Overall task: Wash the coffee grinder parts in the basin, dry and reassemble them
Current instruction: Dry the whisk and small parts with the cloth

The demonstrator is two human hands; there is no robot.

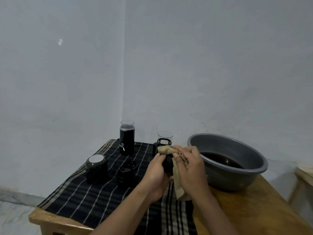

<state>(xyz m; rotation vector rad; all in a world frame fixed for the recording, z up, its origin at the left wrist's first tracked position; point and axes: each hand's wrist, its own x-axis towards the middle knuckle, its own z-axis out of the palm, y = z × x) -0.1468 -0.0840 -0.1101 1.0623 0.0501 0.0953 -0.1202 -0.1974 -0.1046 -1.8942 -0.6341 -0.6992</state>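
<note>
Left hand (pixel 156 173) grips a black part (pixel 167 164); right hand (pixel 188 168) pinches the cloth (pixel 166 150) over it. A wet part could slip into the basin (pixel 254 177) just right.

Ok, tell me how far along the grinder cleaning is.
Washing looks done: the basin holds dark water, and loose parts lie on the striped cloth. In hand: left hand holds a black part, right hand holds a tan rag against it. Left: reassembly.
</note>
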